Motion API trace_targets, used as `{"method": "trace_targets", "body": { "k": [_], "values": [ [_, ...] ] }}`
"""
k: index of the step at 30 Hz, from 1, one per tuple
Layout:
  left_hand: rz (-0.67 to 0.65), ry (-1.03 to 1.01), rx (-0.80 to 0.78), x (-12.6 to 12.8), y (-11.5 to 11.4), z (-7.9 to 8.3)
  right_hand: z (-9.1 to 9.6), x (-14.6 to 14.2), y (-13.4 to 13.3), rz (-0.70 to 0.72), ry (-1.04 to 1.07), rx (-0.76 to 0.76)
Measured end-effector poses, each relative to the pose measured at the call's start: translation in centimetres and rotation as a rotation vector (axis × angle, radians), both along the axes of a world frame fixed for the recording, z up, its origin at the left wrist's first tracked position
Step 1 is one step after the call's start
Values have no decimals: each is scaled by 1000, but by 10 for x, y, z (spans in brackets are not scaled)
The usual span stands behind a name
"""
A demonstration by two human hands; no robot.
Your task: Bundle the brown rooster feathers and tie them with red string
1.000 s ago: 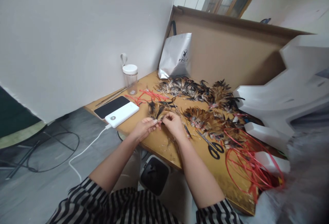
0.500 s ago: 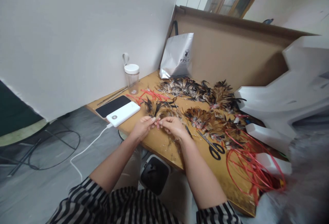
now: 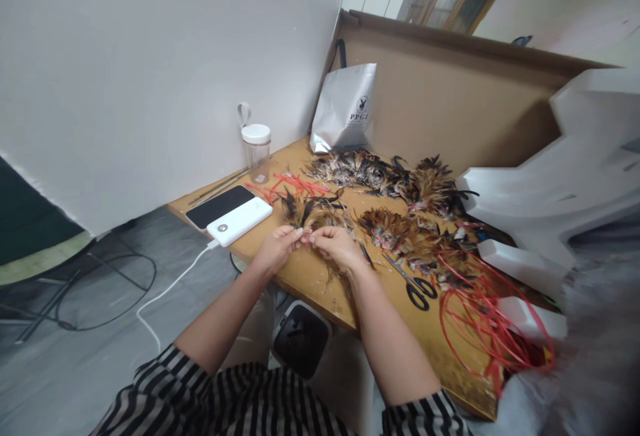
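My left hand and my right hand meet close together over the table's front edge, fingers pinched. Between their fingertips is a small reddish strip, mostly covered by the fingers. A bunch of brown and black feathers fans out just beyond my left fingertips, its lower end hidden by the hands. More loose feathers lie behind my right hand. To the right of that hand, black-handled scissors rest on the table with the blades pointing up and left.
Feather bunches lie in rows, with more feathers behind. Cut red strips sit at the back; a tangle of red strip is at right. A phone, white power bank, jar and silver bag stand around.
The fingertips have closed in slightly, and less of the reddish strip shows below them. Both arms stay almost in the same place.
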State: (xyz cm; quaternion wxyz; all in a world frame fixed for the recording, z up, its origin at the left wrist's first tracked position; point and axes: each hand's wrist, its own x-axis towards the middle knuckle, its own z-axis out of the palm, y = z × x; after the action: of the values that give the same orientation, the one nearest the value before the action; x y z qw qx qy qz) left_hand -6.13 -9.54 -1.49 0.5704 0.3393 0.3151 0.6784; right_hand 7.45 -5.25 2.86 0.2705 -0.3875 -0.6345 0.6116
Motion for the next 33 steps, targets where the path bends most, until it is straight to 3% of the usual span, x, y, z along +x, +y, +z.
{"method": "trace_targets", "body": {
  "k": [10,22,33],
  "values": [
    [24,-20,-49,0,-1,0,-9,1,8,-142,-54,187],
    [40,89,-22,1,3,-6,-6,-2,4,-108,-87,343],
    [89,105,-52,1,5,-9,-8,-3,4,-138,-138,328]
  ]
}}
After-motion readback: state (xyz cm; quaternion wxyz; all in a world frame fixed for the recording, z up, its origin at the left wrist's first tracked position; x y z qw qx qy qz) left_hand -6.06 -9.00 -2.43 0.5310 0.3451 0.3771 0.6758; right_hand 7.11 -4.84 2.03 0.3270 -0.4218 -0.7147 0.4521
